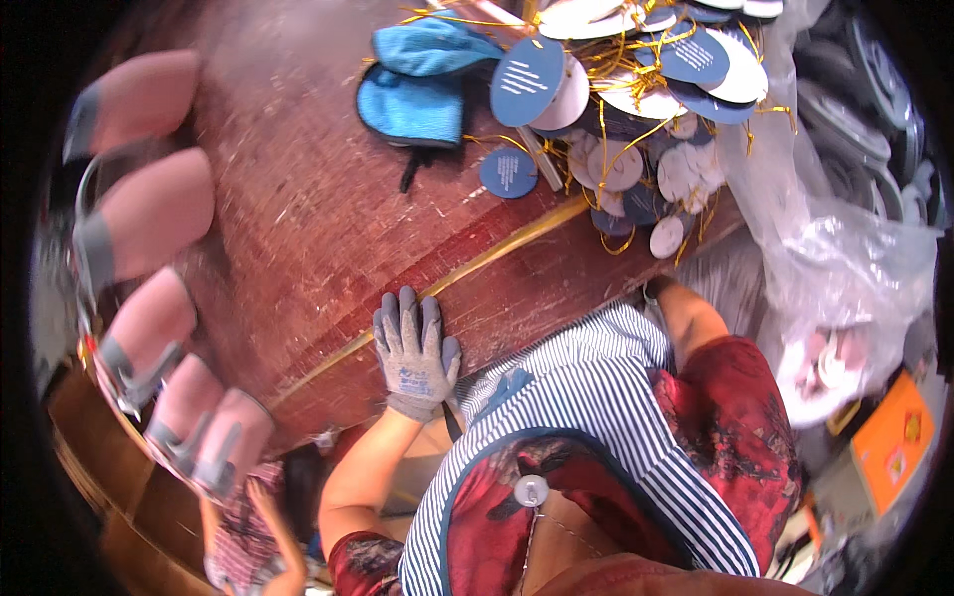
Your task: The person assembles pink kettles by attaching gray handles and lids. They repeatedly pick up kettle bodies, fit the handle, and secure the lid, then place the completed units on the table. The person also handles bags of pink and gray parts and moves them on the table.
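The gloved fingers of the left hand are straight and lie close together, pointing up the frame, with the thumb slightly apart on the right side; the hand is spread flat and has hold of nothing that shows. It lies palm down at the near edge of the dark red wooden table, at the centre of the frame, its fingers reaching across the gold strip that runs along that edge. The glove is grey, with darker grey fingertips and a small blue print on the back.

The right hand, right of centre, is almost wholly hidden beside the table's edge, so how far its fingers are bent or whether they hold anything cannot be told.

Above it, at the upper right, sits a heap of blue and white hang tags, round and oval, tied with gold cords. Just left of the heap lies a bright blue fabric piece with dark edging. A clear plastic bag hangs down the right side.

At the left rim stand five pink visors with grey bands, somewhat blurred. Below them, at the lower left, is a co-worker in a checked top. The wearer's striped apron fills the lower middle, and an orange panel leans at the lower right.
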Demonstrator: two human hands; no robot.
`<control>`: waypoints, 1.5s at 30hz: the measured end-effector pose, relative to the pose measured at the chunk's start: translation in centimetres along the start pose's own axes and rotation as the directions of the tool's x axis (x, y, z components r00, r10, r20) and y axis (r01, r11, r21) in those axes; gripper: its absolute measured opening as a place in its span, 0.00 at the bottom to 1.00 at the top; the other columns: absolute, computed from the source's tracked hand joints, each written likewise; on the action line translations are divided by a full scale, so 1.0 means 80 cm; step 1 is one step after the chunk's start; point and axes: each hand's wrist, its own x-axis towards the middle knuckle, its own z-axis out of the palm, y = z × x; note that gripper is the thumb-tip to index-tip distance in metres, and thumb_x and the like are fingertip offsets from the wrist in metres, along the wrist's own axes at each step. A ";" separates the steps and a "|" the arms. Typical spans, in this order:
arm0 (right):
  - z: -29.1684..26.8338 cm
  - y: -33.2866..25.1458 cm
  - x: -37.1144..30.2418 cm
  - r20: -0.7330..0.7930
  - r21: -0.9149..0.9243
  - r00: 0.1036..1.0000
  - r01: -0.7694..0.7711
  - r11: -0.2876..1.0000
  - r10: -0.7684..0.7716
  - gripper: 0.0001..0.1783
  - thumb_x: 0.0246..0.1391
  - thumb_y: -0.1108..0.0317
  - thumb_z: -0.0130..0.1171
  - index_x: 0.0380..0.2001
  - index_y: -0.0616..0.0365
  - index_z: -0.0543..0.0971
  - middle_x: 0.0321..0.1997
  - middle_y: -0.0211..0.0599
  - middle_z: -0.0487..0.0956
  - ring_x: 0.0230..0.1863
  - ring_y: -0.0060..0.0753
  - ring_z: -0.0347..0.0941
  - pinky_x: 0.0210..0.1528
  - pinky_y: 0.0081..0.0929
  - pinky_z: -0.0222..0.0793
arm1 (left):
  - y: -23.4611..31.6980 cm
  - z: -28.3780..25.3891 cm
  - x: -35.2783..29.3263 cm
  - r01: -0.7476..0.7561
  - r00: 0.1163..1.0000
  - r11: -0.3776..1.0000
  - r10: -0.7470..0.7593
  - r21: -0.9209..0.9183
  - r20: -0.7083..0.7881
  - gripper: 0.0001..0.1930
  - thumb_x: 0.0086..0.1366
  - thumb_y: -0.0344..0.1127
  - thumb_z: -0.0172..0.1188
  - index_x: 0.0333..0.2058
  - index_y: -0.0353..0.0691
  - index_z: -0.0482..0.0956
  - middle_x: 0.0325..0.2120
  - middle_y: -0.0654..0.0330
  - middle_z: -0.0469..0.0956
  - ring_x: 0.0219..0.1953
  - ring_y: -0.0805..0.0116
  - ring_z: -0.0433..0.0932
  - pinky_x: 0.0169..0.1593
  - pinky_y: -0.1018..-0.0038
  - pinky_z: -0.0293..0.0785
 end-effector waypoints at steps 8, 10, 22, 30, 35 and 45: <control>-0.057 -0.019 0.110 0.049 -0.401 0.946 0.313 0.861 -0.321 0.28 0.61 0.50 0.48 0.60 0.51 0.75 0.65 0.48 0.73 0.66 0.48 0.67 0.67 0.39 0.64 | 0.021 0.013 -0.017 0.029 0.932 0.997 0.000 0.075 -0.364 0.28 0.66 0.40 0.55 0.64 0.43 0.68 0.65 0.50 0.66 0.68 0.47 0.62 0.70 0.52 0.55; -0.087 -0.040 0.109 -0.164 -0.356 0.784 0.519 0.777 -0.599 0.22 0.63 0.54 0.45 0.51 0.54 0.80 0.59 0.48 0.77 0.57 0.46 0.76 0.61 0.43 0.69 | 0.026 0.019 -0.020 0.039 0.913 0.992 0.015 0.123 -0.408 0.27 0.66 0.41 0.55 0.64 0.44 0.69 0.64 0.52 0.66 0.67 0.49 0.63 0.69 0.53 0.57; -0.202 -0.137 -0.283 -0.530 -0.406 0.505 0.555 0.726 -0.682 0.21 0.57 0.55 0.56 0.50 0.54 0.78 0.41 0.45 0.83 0.42 0.50 0.80 0.45 0.48 0.74 | -0.066 -0.037 0.008 0.161 0.463 0.970 -0.237 -0.181 -0.854 0.28 0.65 0.46 0.61 0.61 0.44 0.71 0.59 0.48 0.71 0.61 0.47 0.69 0.64 0.56 0.62; -0.272 -0.250 -0.289 -0.549 -0.701 -0.146 0.616 0.359 -0.823 0.28 0.54 0.56 0.61 0.57 0.51 0.75 0.56 0.39 0.76 0.56 0.44 0.71 0.56 0.45 0.65 | -0.348 -0.286 0.126 0.357 0.097 0.925 -0.173 -0.128 -0.980 0.35 0.60 0.57 0.64 0.60 0.41 0.71 0.61 0.43 0.68 0.64 0.41 0.64 0.69 0.52 0.57; -0.296 -0.277 -0.280 -0.538 -0.649 -0.035 0.655 0.387 -0.842 0.24 0.54 0.57 0.62 0.54 0.49 0.77 0.53 0.34 0.78 0.51 0.41 0.74 0.52 0.44 0.67 | -0.446 -0.327 0.146 -0.422 0.598 0.151 -0.695 -0.894 -0.400 0.32 0.73 0.58 0.49 0.58 0.32 0.73 0.52 0.58 0.78 0.52 0.66 0.76 0.56 0.72 0.70; -0.265 -0.226 -0.302 -0.618 -0.571 -0.046 0.713 0.407 -0.785 0.23 0.54 0.58 0.61 0.52 0.51 0.79 0.53 0.38 0.78 0.52 0.43 0.74 0.54 0.42 0.68 | -0.201 -0.170 0.012 -0.570 0.221 0.537 -0.628 -0.622 -0.746 0.22 0.75 0.39 0.49 0.62 0.34 0.69 0.58 0.55 0.74 0.60 0.63 0.71 0.65 0.68 0.66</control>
